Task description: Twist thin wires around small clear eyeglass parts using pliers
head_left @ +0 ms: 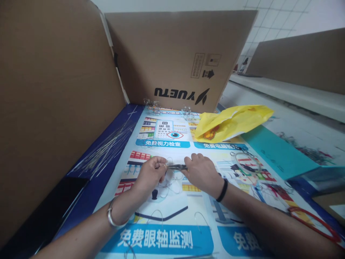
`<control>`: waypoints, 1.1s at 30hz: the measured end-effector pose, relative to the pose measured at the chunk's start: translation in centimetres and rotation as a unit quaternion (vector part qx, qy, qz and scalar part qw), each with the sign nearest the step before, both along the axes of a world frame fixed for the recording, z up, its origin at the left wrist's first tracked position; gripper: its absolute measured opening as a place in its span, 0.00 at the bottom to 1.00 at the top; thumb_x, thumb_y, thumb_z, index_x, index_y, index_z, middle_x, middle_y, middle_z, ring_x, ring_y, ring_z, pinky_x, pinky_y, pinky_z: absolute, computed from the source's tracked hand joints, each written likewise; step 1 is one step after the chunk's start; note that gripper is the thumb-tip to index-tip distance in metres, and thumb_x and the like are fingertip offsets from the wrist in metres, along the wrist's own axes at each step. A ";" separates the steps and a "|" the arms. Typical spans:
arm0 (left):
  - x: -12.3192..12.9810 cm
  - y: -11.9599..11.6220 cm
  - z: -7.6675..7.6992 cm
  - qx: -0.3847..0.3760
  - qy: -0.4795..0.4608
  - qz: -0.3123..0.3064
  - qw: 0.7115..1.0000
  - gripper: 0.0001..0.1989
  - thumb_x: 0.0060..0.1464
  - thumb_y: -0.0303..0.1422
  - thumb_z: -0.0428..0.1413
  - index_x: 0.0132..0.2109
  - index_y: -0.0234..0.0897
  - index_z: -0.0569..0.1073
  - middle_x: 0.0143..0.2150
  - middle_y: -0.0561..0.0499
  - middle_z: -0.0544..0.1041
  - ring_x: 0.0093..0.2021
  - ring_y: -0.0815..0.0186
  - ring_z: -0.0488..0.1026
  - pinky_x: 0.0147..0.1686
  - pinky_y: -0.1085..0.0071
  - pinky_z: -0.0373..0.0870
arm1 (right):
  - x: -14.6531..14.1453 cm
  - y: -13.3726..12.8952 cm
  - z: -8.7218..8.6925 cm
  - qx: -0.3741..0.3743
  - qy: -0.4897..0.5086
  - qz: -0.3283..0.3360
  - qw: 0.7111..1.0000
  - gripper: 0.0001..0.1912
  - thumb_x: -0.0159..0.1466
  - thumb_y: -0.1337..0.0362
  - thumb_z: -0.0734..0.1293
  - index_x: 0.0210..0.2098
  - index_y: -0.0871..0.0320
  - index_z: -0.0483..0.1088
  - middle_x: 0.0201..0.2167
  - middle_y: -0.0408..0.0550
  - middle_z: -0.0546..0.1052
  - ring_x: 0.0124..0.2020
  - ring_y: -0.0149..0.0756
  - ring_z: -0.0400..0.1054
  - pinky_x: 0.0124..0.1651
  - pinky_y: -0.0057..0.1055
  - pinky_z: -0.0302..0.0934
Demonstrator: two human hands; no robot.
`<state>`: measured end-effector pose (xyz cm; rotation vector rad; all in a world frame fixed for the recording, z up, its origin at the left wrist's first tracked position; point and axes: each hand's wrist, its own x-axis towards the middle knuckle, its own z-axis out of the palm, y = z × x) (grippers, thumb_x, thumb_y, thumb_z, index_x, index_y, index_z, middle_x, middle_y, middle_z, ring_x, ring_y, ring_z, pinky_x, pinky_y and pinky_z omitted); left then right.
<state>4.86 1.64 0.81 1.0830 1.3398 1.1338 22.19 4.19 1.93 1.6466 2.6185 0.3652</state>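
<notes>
Two-handedly grasping slim dark metal pliers [178, 167] with right fingers [194, 157], thin silvery wire [170, 158] with left fingers [161, 166]. Could bend askew if slipping.

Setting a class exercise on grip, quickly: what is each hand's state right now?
Left hand: closed in a pinch; what it pinches is too small to tell.
Right hand: closed, holding needle-nose pliers.

Soft, cool, even light is cast, brightest on the white wall [323, 16] behind and right of the yellow bag [239, 122]. Left of the bag, a cardboard panel [51, 75] is dimmed. Small print [198, 65] behind it is blurred; outer edges are stretched.
</notes>
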 end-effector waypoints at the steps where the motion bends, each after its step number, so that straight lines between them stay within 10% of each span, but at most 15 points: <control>1: 0.0 0.0 0.0 0.001 -0.001 -0.001 1.000 0.09 0.46 0.31 0.54 0.36 0.34 0.66 0.15 0.61 0.63 0.14 0.76 0.56 0.14 0.80 0.51 | 0.0 0.0 -0.1 0.001 -0.002 0.001 1.000 0.18 0.60 0.50 0.60 0.37 0.59 0.66 0.34 0.54 0.69 0.38 0.43 0.62 0.35 0.32 0.53; 33: 1.0 -0.6 0.8 0.046 -0.008 0.061 0.997 0.08 0.44 0.30 0.55 0.34 0.36 0.65 0.19 0.59 0.68 0.15 0.75 0.62 0.16 0.79 0.59 | 0.4 0.0 0.6 0.065 -0.009 0.012 0.998 0.15 0.59 0.52 0.62 0.35 0.57 0.65 0.32 0.51 0.69 0.37 0.42 0.61 0.34 0.32 0.49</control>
